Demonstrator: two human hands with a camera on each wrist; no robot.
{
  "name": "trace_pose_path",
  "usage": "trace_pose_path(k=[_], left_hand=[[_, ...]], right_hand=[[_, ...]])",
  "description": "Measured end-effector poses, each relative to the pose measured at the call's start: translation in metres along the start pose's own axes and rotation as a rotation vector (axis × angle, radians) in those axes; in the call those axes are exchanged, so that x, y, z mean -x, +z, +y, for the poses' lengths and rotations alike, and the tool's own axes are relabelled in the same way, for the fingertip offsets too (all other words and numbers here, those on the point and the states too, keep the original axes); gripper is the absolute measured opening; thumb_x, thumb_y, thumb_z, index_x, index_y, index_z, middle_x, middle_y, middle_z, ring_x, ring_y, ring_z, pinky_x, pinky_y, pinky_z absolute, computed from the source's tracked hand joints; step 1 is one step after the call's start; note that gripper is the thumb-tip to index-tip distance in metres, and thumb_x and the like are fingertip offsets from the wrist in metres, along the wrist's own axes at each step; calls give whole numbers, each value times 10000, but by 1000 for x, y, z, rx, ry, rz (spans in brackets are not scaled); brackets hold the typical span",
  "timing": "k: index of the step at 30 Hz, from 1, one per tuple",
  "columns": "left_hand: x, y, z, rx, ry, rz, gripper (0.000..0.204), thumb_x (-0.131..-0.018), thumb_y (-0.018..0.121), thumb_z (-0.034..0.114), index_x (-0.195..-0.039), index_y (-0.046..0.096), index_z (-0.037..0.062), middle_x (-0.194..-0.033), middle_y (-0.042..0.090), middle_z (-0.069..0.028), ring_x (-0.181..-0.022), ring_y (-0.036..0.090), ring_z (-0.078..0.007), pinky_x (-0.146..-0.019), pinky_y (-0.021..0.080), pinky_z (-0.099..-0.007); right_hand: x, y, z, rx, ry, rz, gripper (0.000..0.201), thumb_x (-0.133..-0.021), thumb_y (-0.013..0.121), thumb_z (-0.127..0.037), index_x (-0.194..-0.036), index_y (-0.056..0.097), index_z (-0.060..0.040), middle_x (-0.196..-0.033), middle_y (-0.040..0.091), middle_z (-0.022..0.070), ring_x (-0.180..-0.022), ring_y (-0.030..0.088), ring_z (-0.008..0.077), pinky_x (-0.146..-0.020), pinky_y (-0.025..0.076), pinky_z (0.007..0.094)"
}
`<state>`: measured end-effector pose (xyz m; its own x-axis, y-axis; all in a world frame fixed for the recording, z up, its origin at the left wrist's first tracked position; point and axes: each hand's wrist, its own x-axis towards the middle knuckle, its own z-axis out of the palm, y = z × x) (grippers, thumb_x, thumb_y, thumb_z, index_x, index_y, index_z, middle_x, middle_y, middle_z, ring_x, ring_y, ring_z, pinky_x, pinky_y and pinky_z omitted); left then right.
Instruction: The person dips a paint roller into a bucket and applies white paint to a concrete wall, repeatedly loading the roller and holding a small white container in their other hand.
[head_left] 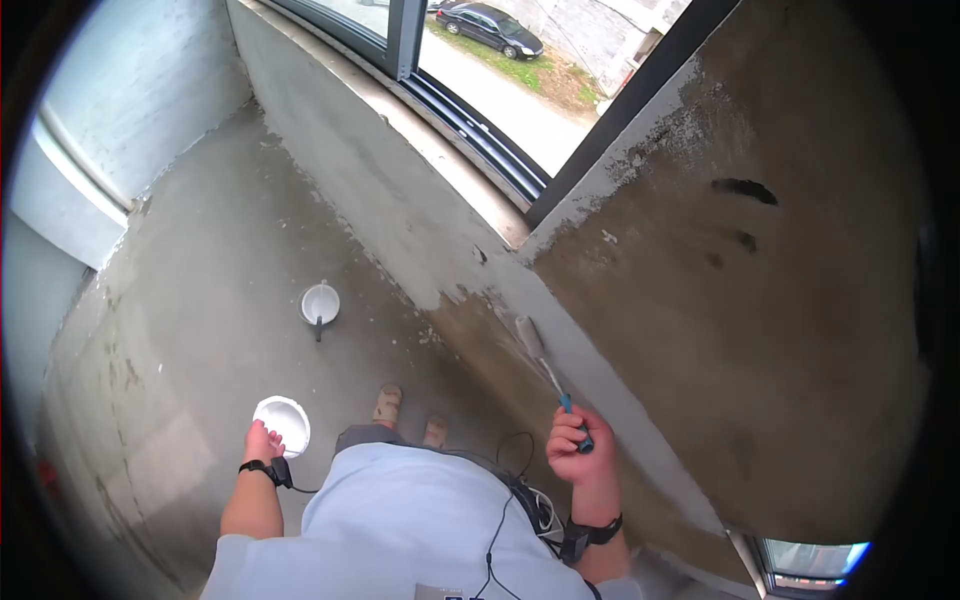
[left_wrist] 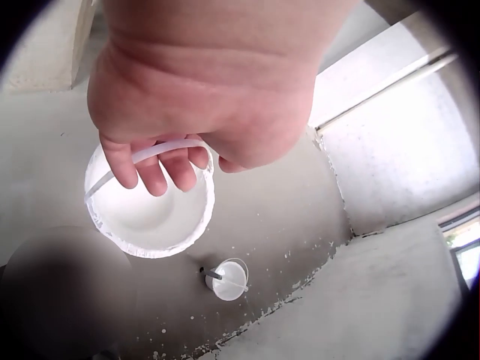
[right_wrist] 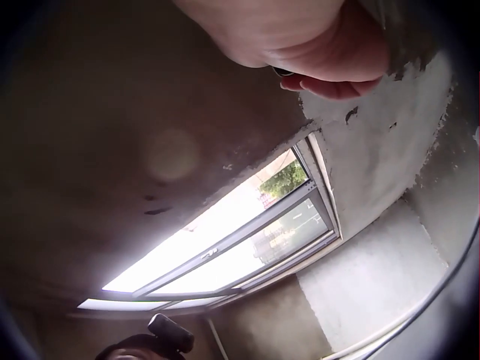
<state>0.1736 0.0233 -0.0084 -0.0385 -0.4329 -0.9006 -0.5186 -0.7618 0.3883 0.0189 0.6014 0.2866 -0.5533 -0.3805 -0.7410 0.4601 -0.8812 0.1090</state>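
Note:
My left hand [head_left: 262, 443] holds a white bucket [head_left: 292, 418] by its handle. In the left wrist view the fingers curl under the thin white bail handle [left_wrist: 174, 145], above a bucket coated inside with white paint. On the other side, my right hand [head_left: 582, 456] grips the blue handle of a small paint roller [head_left: 529, 338]. Its white sleeve lies against the wall by the corner, over a pale painted strip [head_left: 590, 365]. The right wrist view shows the hand [right_wrist: 315, 45] from below, with the roller hidden behind it.
A second white bucket [head_left: 320, 300], with a dark-handled tool leaning in it, stands on the grey floor [head_left: 220, 270]. A window [head_left: 490, 120] opens above the low wall. Brown unpainted wall [head_left: 720, 330] spreads to the right. Cables [head_left: 492, 545] hang at my waist.

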Motion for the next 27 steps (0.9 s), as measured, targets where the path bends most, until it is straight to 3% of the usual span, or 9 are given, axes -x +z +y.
trace_pose_path(k=[1, 7, 8, 12, 19, 21, 24, 27], left_hand=[[19, 7, 1, -13, -10, -3, 358, -862, 482, 355, -1123, 438, 114, -873, 485, -35, -839, 498, -213, -821, 388, -458], [-4, 77, 43, -143, 4, -89, 321, -873, 469, 366, -1091, 442, 132, -867, 483, -23, -835, 496, -195, -813, 386, -453], [21, 77, 39, -159, 4, -95, 317, -877, 466, 375, -1083, 442, 137, -863, 483, -20, -828, 497, -190, -810, 386, -451], [1, 96, 48, -186, 22, -148, 262, -884, 465, 400, -1003, 443, 167, -823, 487, 4, -798, 504, -180, -798, 384, -444], [3, 60, 39, -82, -20, -130, 241, -875, 473, 402, -961, 436, 180, -837, 492, 5, -806, 505, -185, -793, 390, -432], [-1, 44, 37, 77, -91, -252, 268, -860, 493, 414, -960, 434, 173, -870, 495, -1, -855, 501, -201, -803, 392, -430], [38, 19, 29, 128, -103, -197, 301, -847, 512, 428, -958, 435, 160, -909, 489, -23, -896, 486, -223, -824, 391, -429], [43, -8, 18, 174, -125, -97, 315, -839, 522, 428, -957, 436, 149, -931, 480, -47, -908, 469, -237, -837, 390, -428]], right_hand=[[26, 3, -7, -10, -10, -14, 131, -885, 500, -140, -928, 535, -22, -630, 507, -50, -465, 457, 77, -429, 348, 243], [41, -18, 11, -22, -114, -37, 148, -878, 510, -142, -957, 526, -19, -629, 491, -52, -467, 453, 73, -438, 335, 234], [63, -13, 5, -20, -110, -37, 148, -878, 510, -142, -957, 526, -19, -629, 491, -52, -467, 453, 73, -438, 335, 234], [39, -23, 13, -56, -112, -76, 140, -873, 514, -132, -954, 524, -18, -632, 490, -53, -466, 443, 69, -440, 331, 230], [0, -16, 8, -118, -52, -81, 102, -884, 498, -129, -909, 511, -31, -633, 477, -49, -478, 438, 70, -456, 335, 232], [-21, -14, 9, -113, -35, -68, 91, -887, 492, -130, -895, 501, -40, -633, 478, -52, -479, 445, 68, -455, 334, 230], [-29, -3, 8, -104, -15, -22, 81, -891, 482, -132, -848, 487, -63, -625, 477, -57, -478, 454, 64, -450, 330, 228], [-59, 4, 14, -72, -12, 24, 120, -891, 477, -132, -779, 476, -89, -605, 472, -62, -474, 457, 63, -441, 324, 228]])
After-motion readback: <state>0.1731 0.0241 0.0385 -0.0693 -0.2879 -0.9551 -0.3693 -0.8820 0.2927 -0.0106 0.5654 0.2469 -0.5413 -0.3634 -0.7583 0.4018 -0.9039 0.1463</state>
